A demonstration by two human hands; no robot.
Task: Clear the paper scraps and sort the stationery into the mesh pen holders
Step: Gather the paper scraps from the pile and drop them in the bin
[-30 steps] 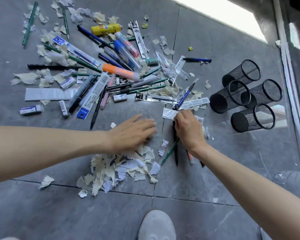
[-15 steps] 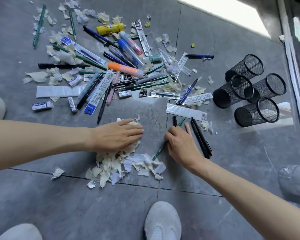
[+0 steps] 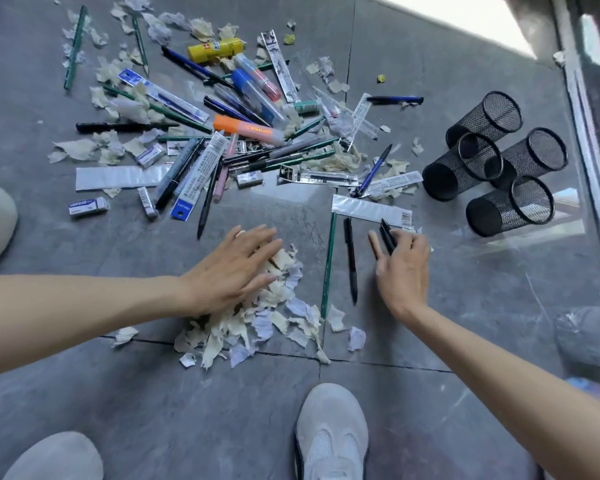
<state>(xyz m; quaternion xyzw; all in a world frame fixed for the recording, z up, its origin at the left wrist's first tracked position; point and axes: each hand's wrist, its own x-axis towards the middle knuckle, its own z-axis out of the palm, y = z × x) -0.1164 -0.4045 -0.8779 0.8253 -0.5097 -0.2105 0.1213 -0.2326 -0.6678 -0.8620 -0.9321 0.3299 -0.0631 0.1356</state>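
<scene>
Grey stone tiles [image 3: 84,393] for a floor, dark grout lines crossing toward the near side. Hard white daylight [image 3: 465,19] over the far right corner; metal window track [image 3: 589,161] along the right edge. Pale shoe [image 3: 329,434] planted at the near edge, second shoe [image 3: 56,455] at the near left corner.

Across the far left half, a loose heap of stationery [image 3: 201,161] mixed with torn paper: orange highlighter [image 3: 246,128], yellow glue stick [image 3: 215,50], pens, pencils, erasers, packaged refills. Near the right edge, four black mesh pen holders [image 3: 461,168], all tipped on their sides, touching one another.

Mid-floor, toward the near edge, a raked-up pile of paper scraps [image 3: 257,323], cream and pale lilac, straddling a grout line.

Left hand [image 3: 236,268] palm down on the far part of that pile, fingers straight and slightly spread, pressing the scraps flat.

Right hand [image 3: 404,268] palm down to the right of the pile, fingers bent over two black pens [image 3: 387,237] and touching them, tan stick [image 3: 373,242] just beside; pinching or merely resting, not clear. Green pencil [image 3: 328,265] and single black pen [image 3: 350,258] side by side on bare tile between the hands. Clear plastic sleeve [image 3: 368,211] just beyond the right fingertips.
</scene>
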